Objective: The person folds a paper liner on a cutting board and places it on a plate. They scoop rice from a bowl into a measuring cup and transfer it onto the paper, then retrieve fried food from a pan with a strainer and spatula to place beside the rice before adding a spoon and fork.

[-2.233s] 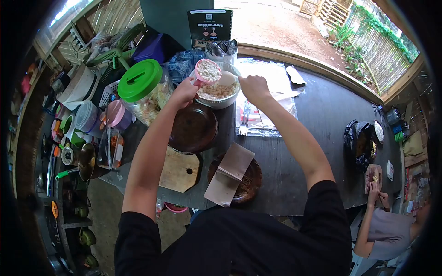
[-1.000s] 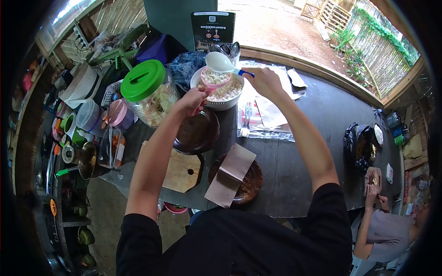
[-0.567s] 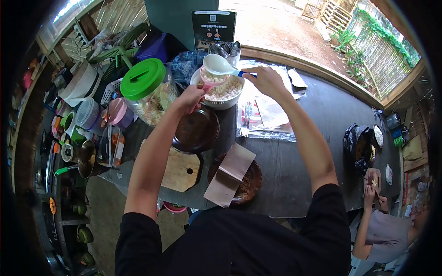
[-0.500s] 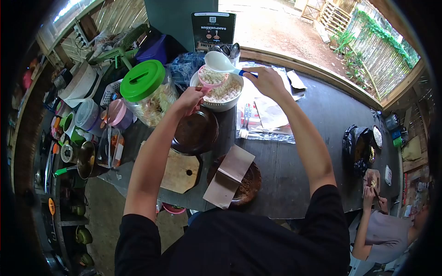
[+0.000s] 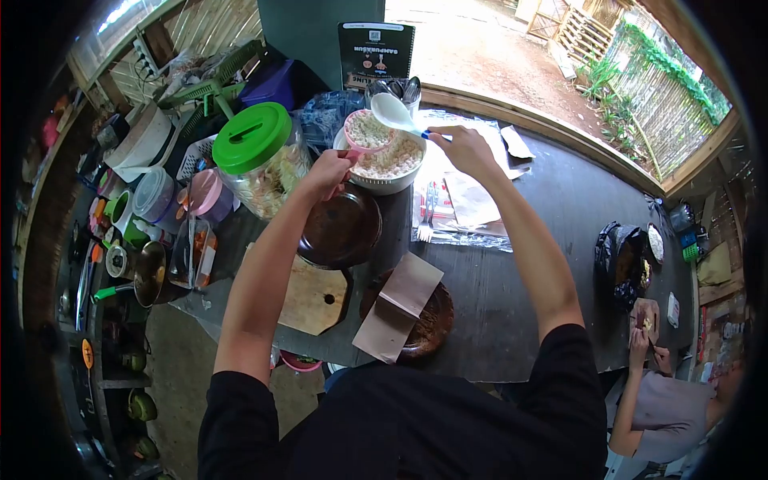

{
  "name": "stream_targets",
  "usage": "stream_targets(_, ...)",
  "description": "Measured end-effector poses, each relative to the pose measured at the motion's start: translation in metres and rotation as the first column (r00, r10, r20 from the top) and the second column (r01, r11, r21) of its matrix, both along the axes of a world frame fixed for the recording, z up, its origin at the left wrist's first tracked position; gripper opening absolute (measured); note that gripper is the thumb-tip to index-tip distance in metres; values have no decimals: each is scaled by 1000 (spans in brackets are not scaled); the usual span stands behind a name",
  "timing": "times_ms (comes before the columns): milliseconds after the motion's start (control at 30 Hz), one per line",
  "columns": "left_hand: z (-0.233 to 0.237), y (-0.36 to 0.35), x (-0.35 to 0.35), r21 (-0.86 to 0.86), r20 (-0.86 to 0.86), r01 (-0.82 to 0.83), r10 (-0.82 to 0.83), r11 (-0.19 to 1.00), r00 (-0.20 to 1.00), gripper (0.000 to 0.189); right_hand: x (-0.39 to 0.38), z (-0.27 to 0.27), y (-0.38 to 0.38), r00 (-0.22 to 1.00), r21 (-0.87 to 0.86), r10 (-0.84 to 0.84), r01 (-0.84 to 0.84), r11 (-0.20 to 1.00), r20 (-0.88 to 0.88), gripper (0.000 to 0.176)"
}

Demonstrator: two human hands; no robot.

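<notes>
Fingers of the left hand (image 5: 330, 174) are closed round the handle of a pink cup (image 5: 368, 133) of rice, over the white bowl's (image 5: 386, 186) eleven o'clock side. The right hand (image 5: 464, 149) grips a white ladle (image 5: 393, 112) beside it. From the bowl I see a green-lidded jar (image 5: 272, 178) at nine o'clock, brown plates (image 5: 341, 230) at seven, forks (image 5: 426, 216) at four.
</notes>
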State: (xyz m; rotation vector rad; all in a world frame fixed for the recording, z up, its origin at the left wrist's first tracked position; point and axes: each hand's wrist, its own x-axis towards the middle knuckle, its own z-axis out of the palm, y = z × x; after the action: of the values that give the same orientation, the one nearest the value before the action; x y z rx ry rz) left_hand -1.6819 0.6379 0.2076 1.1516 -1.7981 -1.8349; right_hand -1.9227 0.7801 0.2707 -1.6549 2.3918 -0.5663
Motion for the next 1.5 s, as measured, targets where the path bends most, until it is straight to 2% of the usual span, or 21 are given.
stream_targets(67,2,2,1,6,6,16,-16,1000,1000,20,-2,-6,3,999,-53,18,-20,998,-47,39)
stream_targets(133,9,7,2,30,-10,-49,49,998,999,22,9,9,15,1000,57,-17,16,998,18,37)
stream_targets(167,7,6,2,31,-10,-49,49,998,999,22,9,1,15,1000,58,-18,17,998,18,37)
stream_targets(233,-3,0,-1,11,28,20,-20,1000,999,20,6,-16,17,980,-172,23,-58,983,-195,36)
stream_targets(367,-17,3,-5,38,1,29,-29,999,1000,21,0,-13,10,974,-172,-6,-34,984,-225,36)
stream_targets(433,-14,5,-10,25,-7,30,-30,999,1000,23,6,-3,9,997,-149,11,-23,989,-81,35)
stream_targets(600,-4,7,-17,10,37,-12,11,1000,999,27,9,-13,-10,986,-211,18,-54,976,-168,36)
stream_targets(700,-9,10,-13,-28,29,-9,10,1000,1000,26,2,-12,-20,991,-140,-13,-7,990,-135,37)
stream_targets(800,-16,4,-9,-34,-10,-19,19,999,1000,26,-4,-19,-26,999,-214,-7,0,977,-36,37)
stream_targets(867,-12,6,-7,-42,-5,-8,8,999,1000,26,11,-11,-19,996,-53,-19,24,998,90,37)
stream_targets(900,-15,5,-5,-38,-4,-11,10,999,1000,26,13,-21,-18,999,-175,-15,8,985,-36,38)
stream_targets(967,-21,0,0,-116,39,-36,41,993,998,22,5,-32,-15,997,-183,-40,26,983,-71,38)
stream_targets(1033,-12,6,11,-58,21,-70,71,996,997,20,-2,-44,-10,993,-193,-66,46,980,-99,37)
stream_targets(1100,-5,10,17,23,-23,-110,111,994,994,19,-7,-53,-8,989,-16,-40,42,999,141,35)
stream_targets(1133,-4,13,16,22,-25,-109,109,994,994,19,-3,-55,-7,975,14,-90,89,996,205,34)
stream_targets(1333,0,44,17,22,-67,-122,123,992,990,23,2,-84,-5,957,-180,-12,67,981,290,35)
stream_targets(1400,6,59,19,9,-152,-96,96,995,984,26,5,-85,4,991,-395,4,50,917,136,36)
stream_targets(1433,5,61,18,1,-142,-68,67,998,988,34,13,-79,13,991,-395,3,51,917,134,36)
stream_targets(1500,5,74,18,-1,-179,-83,82,997,980,40,31,-67,33,963,-585,-85,223,780,254,33)
